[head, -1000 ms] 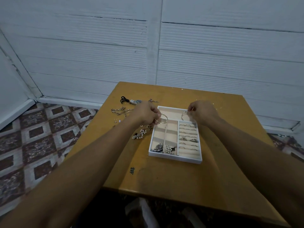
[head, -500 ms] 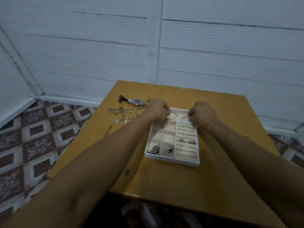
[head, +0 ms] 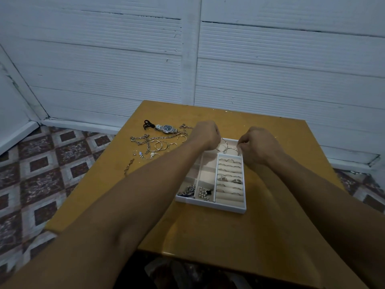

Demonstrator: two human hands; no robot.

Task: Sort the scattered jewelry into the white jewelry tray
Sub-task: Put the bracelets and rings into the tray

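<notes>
Thin silvery hoops (head: 227, 147) (round) now closer, over white tray (head: 210, 205)

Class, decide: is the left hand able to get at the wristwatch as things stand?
Probably, yes: the wristwatch lies uncovered on the table near the left hand. That hand grips a hoop, though, so release comes first.

hoop earrings (head: 226, 146) at tray's (head: 229, 207) far end
</notes>
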